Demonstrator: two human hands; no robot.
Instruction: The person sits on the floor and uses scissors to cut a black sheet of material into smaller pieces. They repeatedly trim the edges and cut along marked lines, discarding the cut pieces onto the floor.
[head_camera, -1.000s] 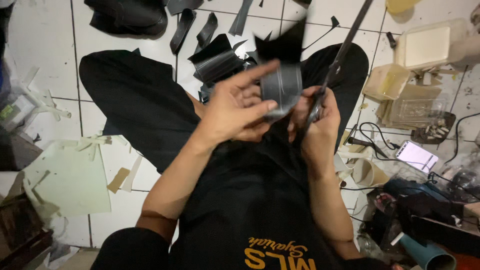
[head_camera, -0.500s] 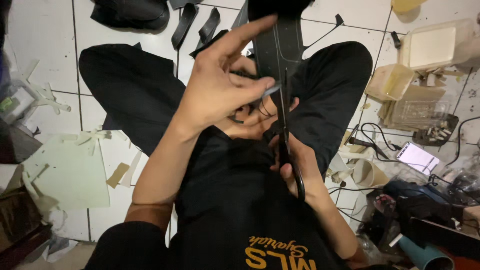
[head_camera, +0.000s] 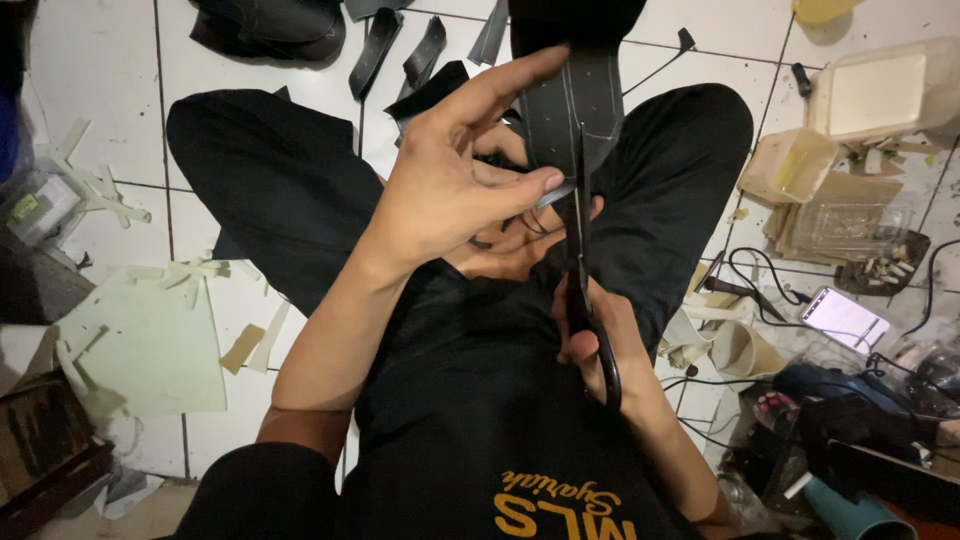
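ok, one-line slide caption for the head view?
Seated cross-legged, left hand holds a dark sheet while right hand cuts it with black scissors.

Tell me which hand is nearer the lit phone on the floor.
Right. The right hand, gripping the scissors, sits closer to the phone; the left hand is farther across, pinching the dark sheet.

scissors (head_camera: 580, 250): swung upright, blades now in dark sheet (head_camera: 580, 95) | sheet: flattened out

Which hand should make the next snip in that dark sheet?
The right hand, probably: it already grips the scissors, blades at the dark sheet. The left hand pinches the sheet steady.
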